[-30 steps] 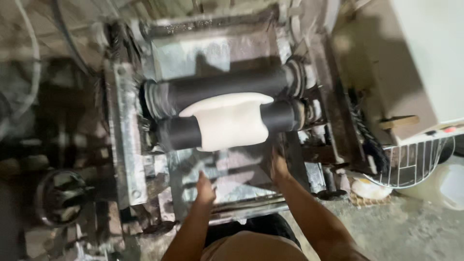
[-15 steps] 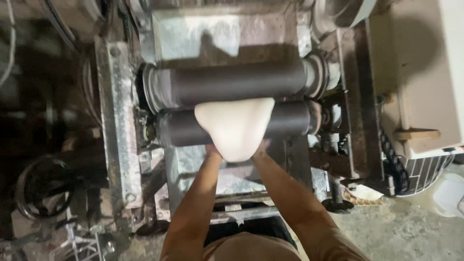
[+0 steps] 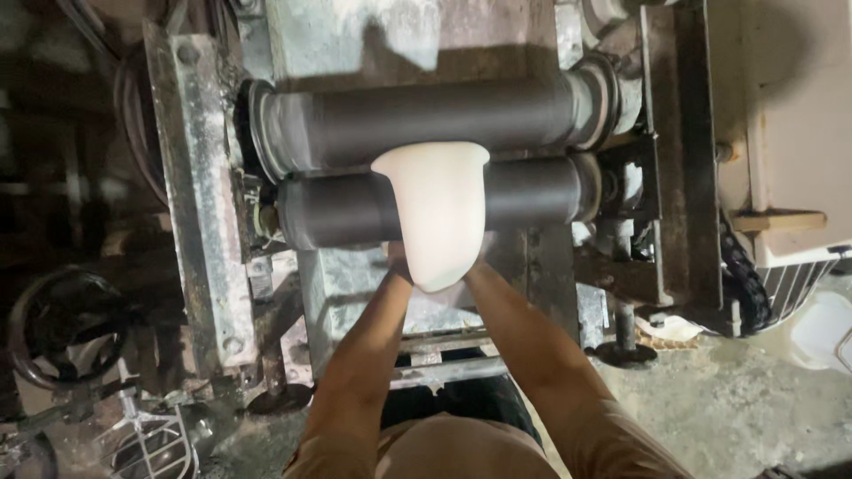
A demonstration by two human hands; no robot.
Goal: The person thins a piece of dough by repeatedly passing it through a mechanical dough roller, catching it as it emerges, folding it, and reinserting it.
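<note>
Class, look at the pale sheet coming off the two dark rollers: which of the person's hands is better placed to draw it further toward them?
Neither clearly; perhaps the left. The left hand shows at the pale sheet's lower edge, while the right hand is mostly hidden beneath it. Both sit below the front roller.

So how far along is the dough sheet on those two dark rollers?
Done: the pale, smooth dough sheet is draped over the front dark metal roller, its top edge at the gap to the rear dark roller. In hand: the left hand and right hand hold its lower end from beneath. Left: the sheet hangs thick and narrow, not clear of the rollers.
</note>
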